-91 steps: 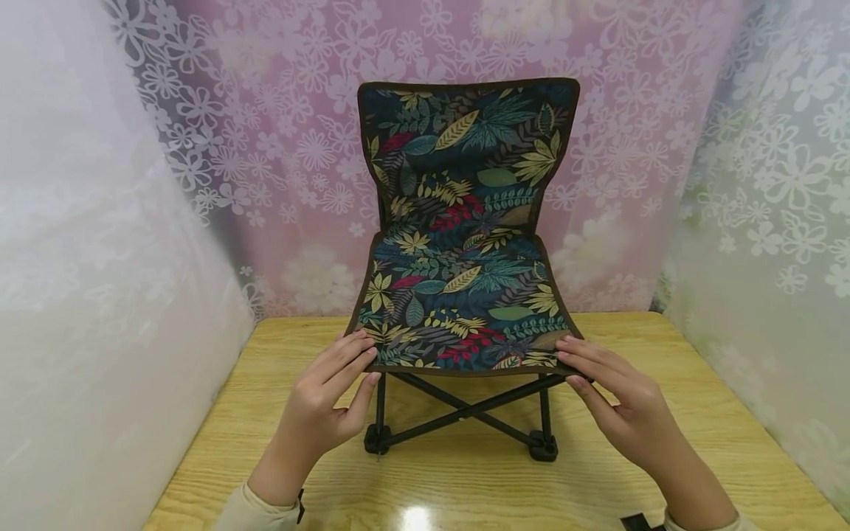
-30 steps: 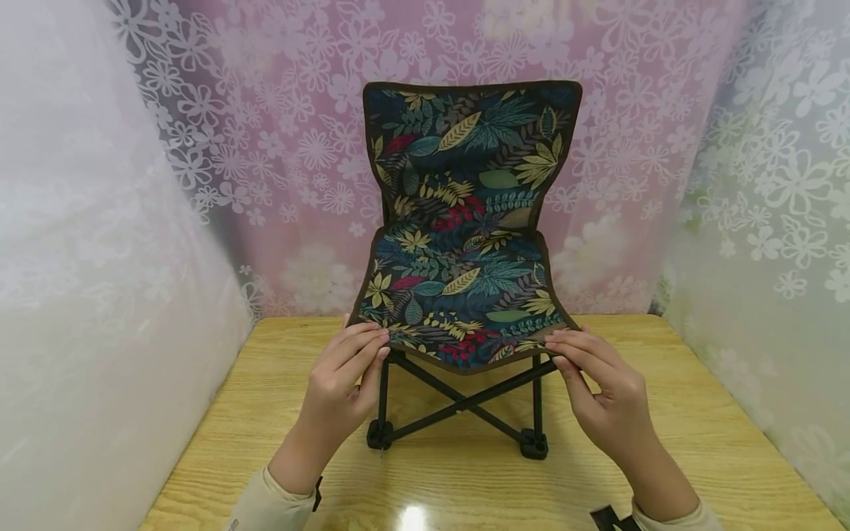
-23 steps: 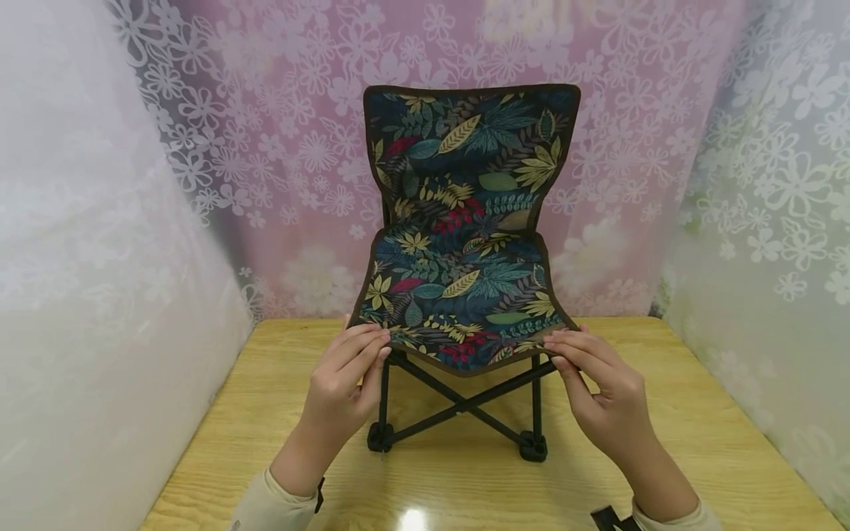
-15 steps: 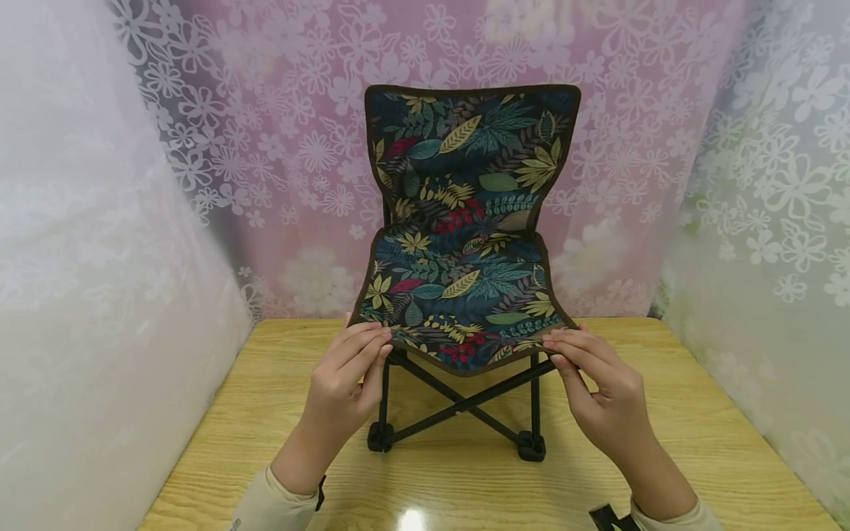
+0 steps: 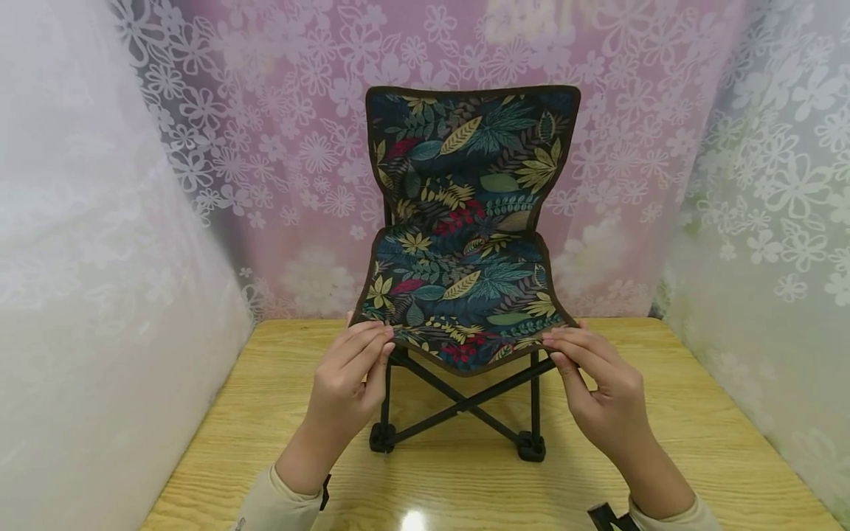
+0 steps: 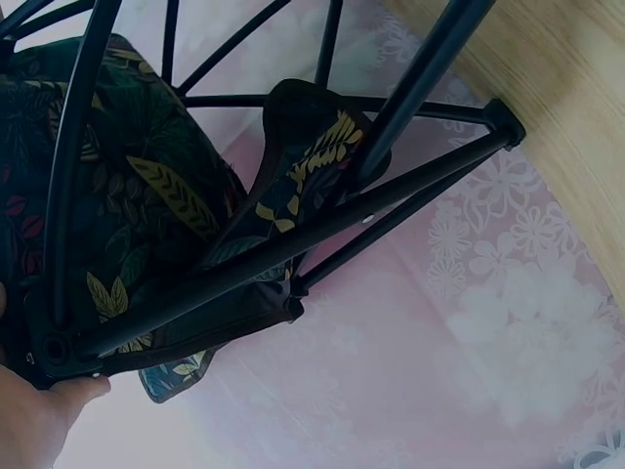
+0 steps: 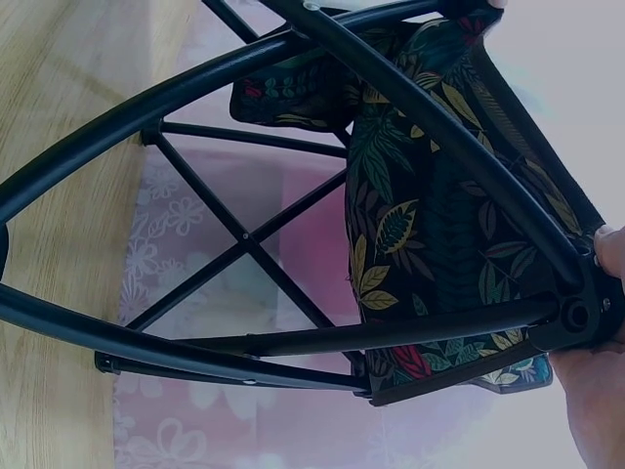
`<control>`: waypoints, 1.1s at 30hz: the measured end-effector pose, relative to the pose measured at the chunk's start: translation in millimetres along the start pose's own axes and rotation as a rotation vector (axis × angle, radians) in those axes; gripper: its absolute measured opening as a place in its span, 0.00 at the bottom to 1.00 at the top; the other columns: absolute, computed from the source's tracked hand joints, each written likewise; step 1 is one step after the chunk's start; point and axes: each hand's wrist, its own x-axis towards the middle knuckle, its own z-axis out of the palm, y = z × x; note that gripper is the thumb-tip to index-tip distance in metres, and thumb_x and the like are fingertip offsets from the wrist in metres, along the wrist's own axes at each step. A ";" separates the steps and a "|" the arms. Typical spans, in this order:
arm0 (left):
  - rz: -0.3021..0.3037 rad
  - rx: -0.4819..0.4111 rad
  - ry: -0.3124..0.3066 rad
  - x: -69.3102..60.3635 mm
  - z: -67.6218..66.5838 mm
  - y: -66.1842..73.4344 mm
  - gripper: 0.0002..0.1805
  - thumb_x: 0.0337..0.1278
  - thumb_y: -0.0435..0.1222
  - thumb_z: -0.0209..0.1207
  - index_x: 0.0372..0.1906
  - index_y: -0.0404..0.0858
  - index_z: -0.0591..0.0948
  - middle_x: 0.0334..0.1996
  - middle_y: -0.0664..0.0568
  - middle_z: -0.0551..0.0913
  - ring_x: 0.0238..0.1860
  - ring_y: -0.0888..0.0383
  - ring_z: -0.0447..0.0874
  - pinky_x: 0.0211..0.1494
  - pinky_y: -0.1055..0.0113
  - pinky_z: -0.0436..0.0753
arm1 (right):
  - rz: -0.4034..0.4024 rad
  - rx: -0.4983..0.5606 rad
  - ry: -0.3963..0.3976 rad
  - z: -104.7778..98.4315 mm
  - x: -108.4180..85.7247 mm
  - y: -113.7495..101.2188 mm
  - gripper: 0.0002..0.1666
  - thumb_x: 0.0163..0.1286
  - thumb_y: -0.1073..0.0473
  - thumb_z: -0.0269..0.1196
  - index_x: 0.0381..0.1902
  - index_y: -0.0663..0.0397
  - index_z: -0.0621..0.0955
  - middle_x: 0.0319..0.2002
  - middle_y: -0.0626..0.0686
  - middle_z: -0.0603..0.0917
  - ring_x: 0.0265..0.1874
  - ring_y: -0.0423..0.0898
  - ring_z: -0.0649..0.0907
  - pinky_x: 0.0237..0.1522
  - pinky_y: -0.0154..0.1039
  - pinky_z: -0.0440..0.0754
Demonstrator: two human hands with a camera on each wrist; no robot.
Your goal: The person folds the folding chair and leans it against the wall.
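Observation:
A folding camp chair [image 5: 465,280] stands upright in the head view, its dark fabric printed with colourful leaves. My left hand [image 5: 352,376] grips the front left corner of the seat, fingers on top and thumb below. At the opposite front corner, my right hand [image 5: 600,383] holds on in the same way. Between the hands the front edge of the seat sags in a shallow V. Both wrist views look under the seat: black tube legs [image 7: 439,327] meet a corner joint [image 6: 54,342] beside each hand. Part of each hand lies outside its wrist view.
The chair's black feet [image 5: 531,446] rest on a light wooden table [image 5: 465,494]. A pink flowered curtain [image 5: 292,147] hangs close behind the backrest. Pale sheets [image 5: 86,258] flank the table on the left and right.
Since the earliest frame, both hands have drawn inward with the corners. The seat's straight front edge now sags, and the front feet stand slightly closer together. In the last second little has moved.

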 end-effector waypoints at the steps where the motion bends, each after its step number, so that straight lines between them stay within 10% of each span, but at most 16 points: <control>1: -0.001 0.002 0.002 0.1 0.2 0.2 0.11 0.75 0.29 0.61 0.43 0.25 0.90 0.40 0.38 0.92 0.46 0.39 0.91 0.58 0.55 0.89 | 0.000 -0.002 0.000 -0.1 0.0 0.1 0.08 0.74 0.69 0.67 0.44 0.69 0.90 0.44 0.66 0.90 0.59 0.40 0.86 0.79 0.43 0.71; 33: -0.025 0.015 -0.014 7.9 0.4 3.3 0.10 0.74 0.28 0.61 0.44 0.26 0.91 0.41 0.38 0.93 0.47 0.41 0.91 0.60 0.49 0.88 | 0.020 -0.018 0.012 3.5 9.3 -6.9 0.07 0.73 0.71 0.67 0.43 0.69 0.90 0.44 0.66 0.90 0.58 0.40 0.86 0.78 0.42 0.71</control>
